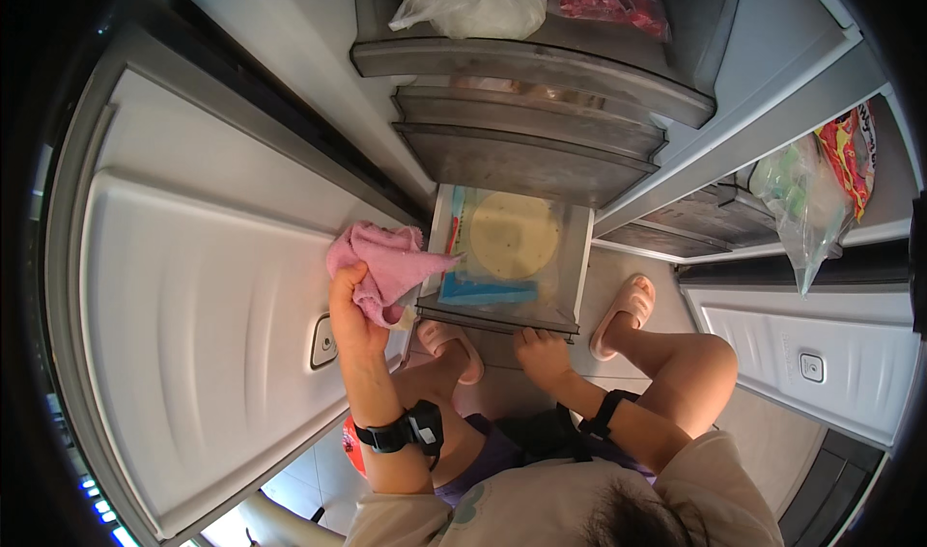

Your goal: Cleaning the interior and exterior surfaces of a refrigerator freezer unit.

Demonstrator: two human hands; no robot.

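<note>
A pink cloth (384,264) is bunched in my left hand (358,315), beside the inner face of the left refrigerator door (195,279). My right hand (544,355) grips the front edge of a low pulled-out drawer (500,317), with its fingertips over the rim. Inside that drawer lies a round, pale flat food item (514,234) in clear packaging with blue edges (489,291). The cloth's pointed end hangs over the drawer's left side.
Above are several grey drawers (529,145); the top one holds a white plastic bag (478,0) and a bag of red food (612,0). Bags (804,192) jut from the right compartment. The right door (804,359) stands ajar. My slippered feet (626,312) flank the low drawer.
</note>
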